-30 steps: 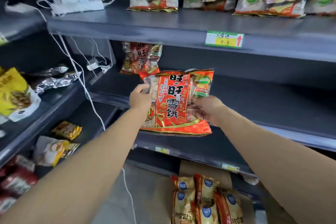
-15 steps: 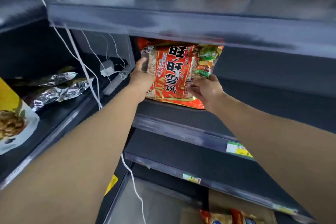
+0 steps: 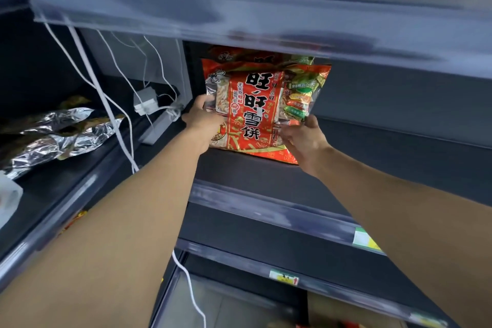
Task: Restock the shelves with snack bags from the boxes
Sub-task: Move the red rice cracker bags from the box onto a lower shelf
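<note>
Snack bag reads 旺旺雪饼, gripped by both hands.

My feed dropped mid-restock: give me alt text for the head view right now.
Both hands, left hand and right hand, hold a red snack bag upright on a dark shelf, in front of another matching bag. White cables hang at left, above silver foil bags.

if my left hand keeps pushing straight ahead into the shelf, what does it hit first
Probably the second red snack bag standing right behind the red snack bag that your left hand grips. The held bag would press into it before the shelf's back wall, though the gap between them is hard to judge.
</note>
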The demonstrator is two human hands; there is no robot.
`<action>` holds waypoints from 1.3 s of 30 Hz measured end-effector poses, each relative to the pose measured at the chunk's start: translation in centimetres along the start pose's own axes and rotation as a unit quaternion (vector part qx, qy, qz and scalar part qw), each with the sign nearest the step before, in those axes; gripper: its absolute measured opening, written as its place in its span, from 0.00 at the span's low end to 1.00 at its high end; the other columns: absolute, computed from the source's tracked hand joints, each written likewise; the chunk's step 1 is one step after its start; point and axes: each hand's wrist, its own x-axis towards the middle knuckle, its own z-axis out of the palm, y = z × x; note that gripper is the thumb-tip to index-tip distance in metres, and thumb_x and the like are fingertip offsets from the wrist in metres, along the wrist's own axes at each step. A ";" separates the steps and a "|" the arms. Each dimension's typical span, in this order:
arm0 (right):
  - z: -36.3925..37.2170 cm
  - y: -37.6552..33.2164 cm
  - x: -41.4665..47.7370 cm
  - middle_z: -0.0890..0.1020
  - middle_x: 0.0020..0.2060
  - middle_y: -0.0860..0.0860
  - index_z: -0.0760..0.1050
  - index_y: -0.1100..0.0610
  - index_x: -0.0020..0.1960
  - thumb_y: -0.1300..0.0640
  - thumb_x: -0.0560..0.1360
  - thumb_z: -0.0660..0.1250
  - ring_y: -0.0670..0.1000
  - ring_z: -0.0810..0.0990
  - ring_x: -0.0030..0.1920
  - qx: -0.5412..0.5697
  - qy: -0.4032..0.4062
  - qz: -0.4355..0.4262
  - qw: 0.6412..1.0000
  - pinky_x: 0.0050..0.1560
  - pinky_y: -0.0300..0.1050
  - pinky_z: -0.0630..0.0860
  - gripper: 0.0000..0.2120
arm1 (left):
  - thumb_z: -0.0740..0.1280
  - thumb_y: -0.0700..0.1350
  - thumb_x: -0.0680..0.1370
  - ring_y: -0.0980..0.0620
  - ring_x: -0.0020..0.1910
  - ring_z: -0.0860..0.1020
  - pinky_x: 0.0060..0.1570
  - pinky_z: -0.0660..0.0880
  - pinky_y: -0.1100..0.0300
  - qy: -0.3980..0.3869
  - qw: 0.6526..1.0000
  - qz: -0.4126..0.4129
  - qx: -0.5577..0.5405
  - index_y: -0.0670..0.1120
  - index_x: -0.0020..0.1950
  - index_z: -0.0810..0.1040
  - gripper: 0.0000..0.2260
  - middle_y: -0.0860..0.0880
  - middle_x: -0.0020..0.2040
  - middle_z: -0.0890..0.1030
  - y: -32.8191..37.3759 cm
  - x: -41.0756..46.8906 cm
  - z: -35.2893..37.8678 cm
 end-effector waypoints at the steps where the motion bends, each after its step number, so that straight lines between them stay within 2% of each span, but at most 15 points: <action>1: 0.0 0.3 0.1 0.79 0.55 0.50 0.63 0.48 0.67 0.66 0.73 0.65 0.54 0.77 0.59 -0.011 -0.006 -0.004 1.000 0.67 0.54 0.71 0.27 | 0.68 0.34 0.73 0.45 0.56 0.76 0.55 0.76 0.51 -0.015 1.000 0.000 0.013 0.60 0.62 0.70 0.25 0.42 0.65 0.70 -0.1 0.1 -0.2; 3: -0.2 0.5 0.0 0.74 0.64 0.48 0.58 0.46 0.72 0.65 0.73 0.66 0.52 0.74 0.64 -0.045 -0.021 -0.005 0.999 0.69 0.54 0.68 0.32 | 0.69 0.34 0.73 0.45 0.61 0.74 0.58 0.75 0.53 -0.055 0.998 -0.008 0.034 0.59 0.71 0.64 0.32 0.43 0.66 0.69 -0.1 0.3 -0.7; 5: -0.5 0.4 -0.5 0.69 0.69 0.47 0.54 0.49 0.75 0.64 0.75 0.67 0.52 0.70 0.67 -0.055 -0.021 -0.009 0.998 0.70 0.54 0.67 0.35 | 0.69 0.34 0.73 0.44 0.66 0.71 0.65 0.71 0.49 -0.071 0.997 -0.023 0.029 0.57 0.76 0.55 0.39 0.44 0.70 0.67 0.1 0.0 -1.0; 8: -0.9 -0.1 -2.9 0.71 0.66 0.48 0.55 0.51 0.75 0.61 0.76 0.66 0.52 0.74 0.62 -0.094 0.037 -0.032 0.994 0.63 0.48 0.73 0.32 | 0.67 0.35 0.75 0.44 0.68 0.70 0.64 0.70 0.53 -0.018 0.997 -0.025 0.074 0.52 0.78 0.51 0.38 0.44 0.73 0.65 0.9 -1.8 -0.8; 10: -1.7 -0.4 -5.0 0.74 0.57 0.49 0.61 0.53 0.71 0.59 0.78 0.61 0.51 0.76 0.52 -0.187 0.075 -0.084 0.976 0.49 0.45 0.75 0.23 | 0.62 0.35 0.76 0.43 0.64 0.73 0.57 0.73 0.54 0.026 0.991 -0.007 0.131 0.47 0.76 0.57 0.30 0.43 0.70 0.68 1.5 -3.7 -0.3; 11: -2.3 -0.5 -6.1 0.75 0.55 0.50 0.64 0.54 0.69 0.60 0.78 0.60 0.52 0.76 0.49 -0.223 0.082 -0.107 0.965 0.46 0.46 0.75 0.20 | 0.60 0.35 0.76 0.43 0.61 0.75 0.52 0.75 0.55 0.034 0.986 0.017 0.160 0.45 0.72 0.63 0.24 0.44 0.68 0.70 1.7 -4.9 0.0; 13: -3.6 -0.7 -8.1 0.78 0.56 0.53 0.70 0.55 0.66 0.63 0.78 0.59 0.54 0.78 0.50 -0.271 0.077 -0.121 0.952 0.48 0.45 0.76 0.18 | 0.60 0.35 0.75 0.46 0.55 0.77 0.46 0.74 0.58 0.004 0.975 0.078 0.206 0.44 0.63 0.74 0.17 0.45 0.62 0.77 2.0 -7.3 0.7; 14: -4.4 -0.7 -9.0 0.79 0.57 0.53 0.71 0.56 0.65 0.63 0.78 0.59 0.55 0.79 0.53 -0.294 0.072 -0.121 0.945 0.50 0.45 0.76 0.17 | 0.60 0.35 0.76 0.46 0.55 0.77 0.48 0.74 0.59 -0.025 0.971 0.098 0.218 0.43 0.61 0.75 0.15 0.46 0.61 0.78 2.0 -8.7 1.2; 17: -7.3 -0.8 -11.7 0.78 0.62 0.53 0.73 0.57 0.66 0.60 0.78 0.61 0.54 0.77 0.61 -0.365 0.055 -0.142 0.918 0.59 0.42 0.71 0.16 | 0.62 0.36 0.79 0.47 0.59 0.76 0.55 0.71 0.60 -0.104 0.958 0.138 0.229 0.42 0.63 0.74 0.14 0.46 0.60 0.77 2.7 -14.0 3.6; 20: -11.4 -0.8 -14.6 0.75 0.65 0.52 0.73 0.57 0.67 0.58 0.79 0.61 0.53 0.73 0.64 -0.447 0.052 -0.156 0.879 0.61 0.39 0.67 0.17 | 0.61 0.36 0.79 0.47 0.58 0.77 0.58 0.73 0.57 -0.182 0.936 0.185 0.240 0.42 0.61 0.75 0.12 0.45 0.58 0.78 3.6 -19.0 6.9; 27: -26.5 -0.4 -22.8 0.74 0.66 0.54 0.71 0.58 0.68 0.57 0.80 0.60 0.54 0.69 0.68 -0.542 0.114 -0.148 0.819 0.64 0.43 0.64 0.18 | 0.61 0.35 0.77 0.49 0.57 0.76 0.59 0.72 0.57 -0.317 0.856 0.294 0.284 0.44 0.61 0.76 0.14 0.47 0.59 0.77 6.8 -31.7 17.7; 30: -34.6 0.4 -27.3 0.74 0.66 0.54 0.71 0.58 0.68 0.57 0.79 0.60 0.54 0.68 0.68 -0.539 0.163 -0.108 0.819 0.64 0.45 0.65 0.18 | 0.61 0.36 0.77 0.47 0.58 0.76 0.61 0.72 0.54 -0.384 0.816 0.323 0.288 0.44 0.62 0.76 0.14 0.46 0.59 0.77 7.6 -37.9 22.7; 32: -43.8 1.8 -33.5 0.75 0.64 0.55 0.72 0.60 0.66 0.58 0.78 0.62 0.56 0.71 0.66 -0.531 0.238 -0.057 0.812 0.62 0.46 0.67 0.17 | 0.61 0.37 0.78 0.47 0.58 0.76 0.62 0.72 0.53 -0.443 0.779 0.342 0.283 0.44 0.62 0.76 0.14 0.46 0.60 0.77 8.0 -46.0 28.8; 34: -46.4 2.6 -34.4 0.78 0.61 0.57 0.75 0.61 0.63 0.60 0.77 0.63 0.57 0.74 0.63 -0.512 0.255 -0.047 0.819 0.62 0.46 0.67 0.16 | 0.61 0.37 0.78 0.47 0.59 0.76 0.61 0.72 0.56 -0.461 0.771 0.343 0.274 0.44 0.62 0.76 0.13 0.46 0.60 0.77 8.0 -47.8 29.9; 39: -61.7 6.0 -44.0 0.78 0.62 0.55 0.76 0.56 0.64 0.58 0.76 0.63 0.57 0.76 0.62 -0.485 0.337 0.075 0.803 0.61 0.45 0.71 0.17 | 0.64 0.38 0.77 0.49 0.57 0.77 0.56 0.73 0.57 -0.562 0.717 0.322 0.257 0.45 0.58 0.77 0.11 0.47 0.59 0.79 6.7 -61.8 40.2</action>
